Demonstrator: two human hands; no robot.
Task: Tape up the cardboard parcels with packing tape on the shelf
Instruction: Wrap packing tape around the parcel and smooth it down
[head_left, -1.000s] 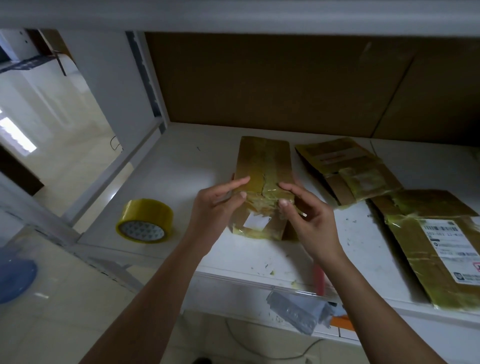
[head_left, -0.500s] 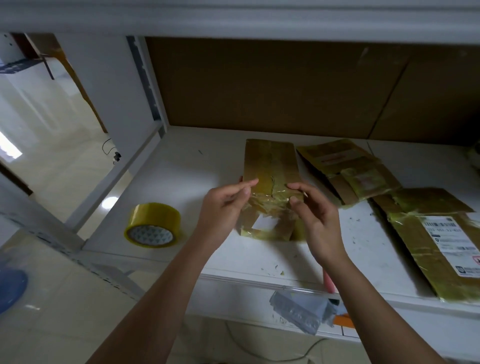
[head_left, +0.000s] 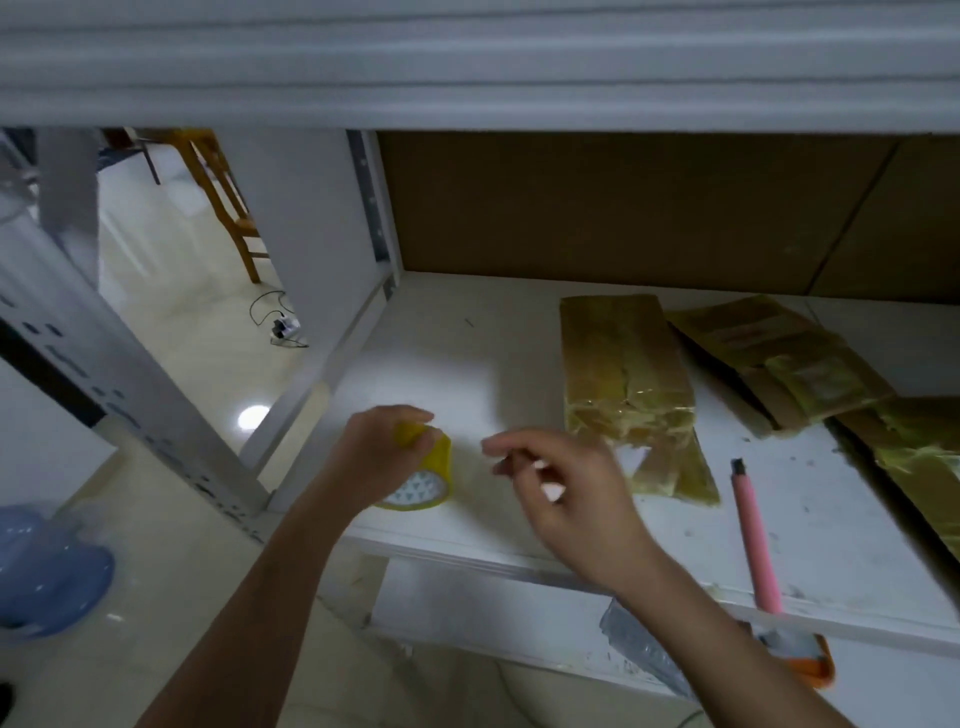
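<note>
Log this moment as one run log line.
left hand grips tape roll | right hand empty, blurred, beside roll | parcel on shelf, untouched

Left forearm reaching up from the near left, left hand (head_left: 382, 454) curled over the top of the tape roll (head_left: 423, 475), fingers and thumb gripping its rim. Right forearm entering from the near right, angled toward the left. Right hand (head_left: 566, 486) raised just right of the left, blurred, fingers loosely bent and pointing left, holding nothing.
</note>
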